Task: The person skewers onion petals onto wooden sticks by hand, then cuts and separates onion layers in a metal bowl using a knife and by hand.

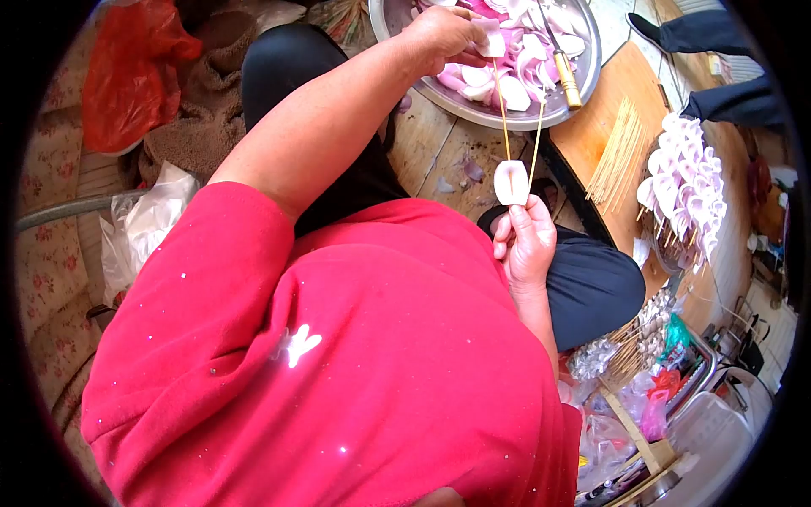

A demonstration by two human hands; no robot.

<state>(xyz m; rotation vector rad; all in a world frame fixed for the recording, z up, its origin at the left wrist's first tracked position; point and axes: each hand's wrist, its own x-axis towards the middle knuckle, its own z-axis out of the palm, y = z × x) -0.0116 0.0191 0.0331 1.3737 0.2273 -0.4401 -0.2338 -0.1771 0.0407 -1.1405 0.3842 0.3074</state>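
Observation:
My left hand point(446, 38), at the upper middle, pinches a pale onion piece point(490, 40) over the rim of a metal basin point(485, 115). The basin holds many white and purple onion pieces point(541, 74). Lower down, my right hand point(525, 241) is closed on a curved white onion piece point(511, 183) between thumb and fingers. Two thin wooden skewers point(502, 110) rise from this piece. One reaches up to the piece in my left hand; I cannot tell whether it pierces it. A wooden-handled tool point(567, 80) leans across the basin's right side.
Loose bamboo skewers point(617, 156) lie on a wooden board point(635, 76) at the right. Beside them stands a cluster of skewered onion pieces point(684, 188). Another person's legs point(710, 34) are at upper right. Plastic bags point(621, 422) and a clear bin point(714, 431) sit lower right.

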